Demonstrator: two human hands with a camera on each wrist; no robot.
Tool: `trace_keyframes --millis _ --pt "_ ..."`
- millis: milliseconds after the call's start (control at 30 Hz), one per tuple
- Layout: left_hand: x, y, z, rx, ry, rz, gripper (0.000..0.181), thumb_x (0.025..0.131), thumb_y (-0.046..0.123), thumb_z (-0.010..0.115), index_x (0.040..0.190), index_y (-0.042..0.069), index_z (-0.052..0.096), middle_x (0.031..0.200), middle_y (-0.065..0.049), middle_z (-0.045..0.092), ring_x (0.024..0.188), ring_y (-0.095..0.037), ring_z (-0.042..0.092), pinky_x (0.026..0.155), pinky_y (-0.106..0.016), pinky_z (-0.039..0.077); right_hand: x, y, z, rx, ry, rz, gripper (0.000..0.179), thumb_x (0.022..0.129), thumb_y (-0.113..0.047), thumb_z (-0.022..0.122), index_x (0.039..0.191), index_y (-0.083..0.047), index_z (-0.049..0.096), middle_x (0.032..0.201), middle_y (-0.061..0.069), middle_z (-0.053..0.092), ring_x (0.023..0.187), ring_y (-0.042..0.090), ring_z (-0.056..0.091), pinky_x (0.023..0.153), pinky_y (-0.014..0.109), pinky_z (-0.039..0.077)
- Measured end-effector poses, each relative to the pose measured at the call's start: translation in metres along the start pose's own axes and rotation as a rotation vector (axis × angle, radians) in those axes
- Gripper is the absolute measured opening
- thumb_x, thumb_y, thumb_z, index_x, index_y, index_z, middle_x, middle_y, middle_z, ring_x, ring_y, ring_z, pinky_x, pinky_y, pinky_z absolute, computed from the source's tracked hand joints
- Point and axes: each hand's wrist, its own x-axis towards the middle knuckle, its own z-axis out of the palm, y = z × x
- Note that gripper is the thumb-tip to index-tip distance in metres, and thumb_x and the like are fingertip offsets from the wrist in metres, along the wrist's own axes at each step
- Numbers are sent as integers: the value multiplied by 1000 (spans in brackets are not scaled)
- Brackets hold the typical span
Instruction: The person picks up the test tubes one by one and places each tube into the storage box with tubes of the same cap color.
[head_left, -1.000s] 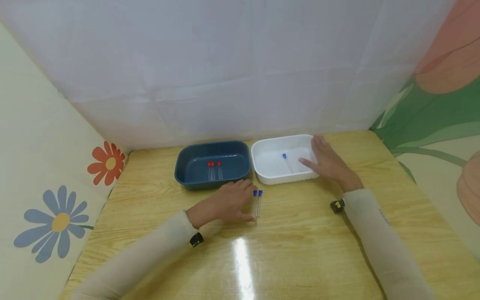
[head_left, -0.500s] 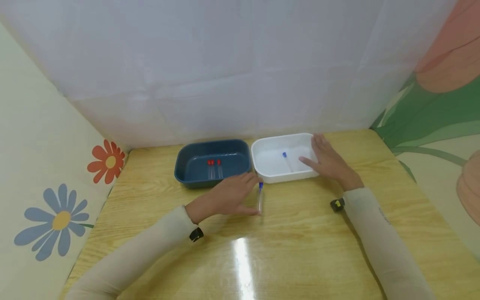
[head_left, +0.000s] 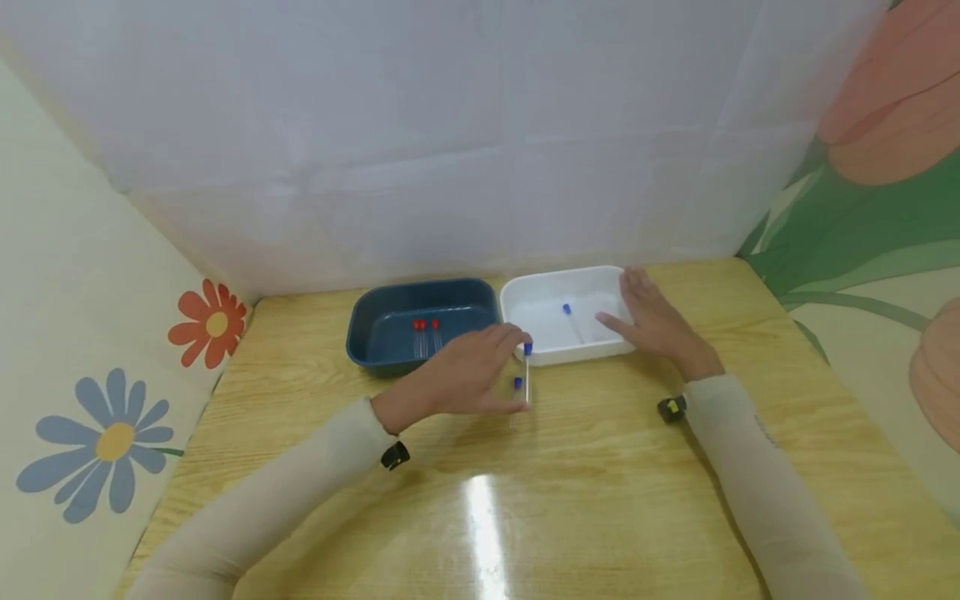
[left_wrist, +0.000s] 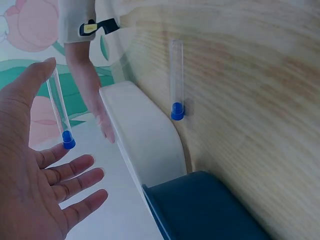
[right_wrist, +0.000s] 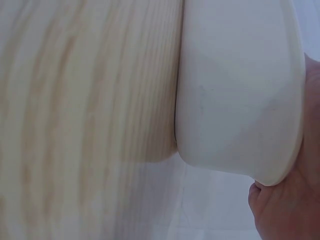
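My left hand (head_left: pixel 468 375) pinches a clear test tube with a blue cap (left_wrist: pixel 61 110) between thumb and index finger, the other fingers spread. It is raised off the table in front of the white tray (head_left: pixel 573 357). Below it, a second blue-capped tube (left_wrist: pixel 177 82) lies on the table. My right hand (head_left: pixel 663 325) rests on the tray's right end, fingers straight at the rim and thumb over the inside. One blue-capped tube (head_left: pixel 573 323) lies in this tray. In the right wrist view the hand (right_wrist: pixel 295 205) touches the rim, its fingers mostly hidden.
A dark blue tray (head_left: pixel 360 346) stands to the left of the white one and holds 3 red-capped tubes (head_left: pixel 422 340). Both trays sit near the back of the wooden table (head_left: pixel 600 500), before a white cloth backdrop (head_left: pixel 405 150). Flower-patterned walls flank the table.
My left hand has picked up one of two blue-capped tubes from the table and moved slightly up and right with it. The other stays there. My right hand has kept its place on the tray.
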Motion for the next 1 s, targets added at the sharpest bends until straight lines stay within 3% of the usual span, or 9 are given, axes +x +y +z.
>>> trace_keyframes --millis 233,500,767,1000 --pt "8 -4 -4 -43 38 6 88 86 67 69 145 6 43 136 -9 54 105 -19 57 82 -37 54 -1 -2 0 3 6 -4 99 101 -69 33 159 0 -7 165 9 -21 153 25 -19 124 47 -4" --pt "21 -6 -6 -11 39 3 91 86 70 65 147 5 42 141 -11 52 116 -22 56 92 -39 54 -1 -3 -2 -4 3 2 97 102 -68 32 160 -1 -8 165 8 -21 153 25 -19 124 47 -4" --pt "39 -7 -14 -8 23 2 92 87 72 62 148 5 42 139 -11 52 112 -21 57 91 -38 53 1 -2 2 -17 0 25 102 99 -74 31 161 -2 -7 165 7 -22 153 24 -20 124 48 -3" --pt "52 -11 -18 10 1 -17 96 87 75 59 151 6 39 147 -12 48 127 -24 53 100 -41 51 0 -1 2 -15 6 30 102 99 -74 31 161 -2 -6 165 6 -21 153 23 -19 124 48 -3"
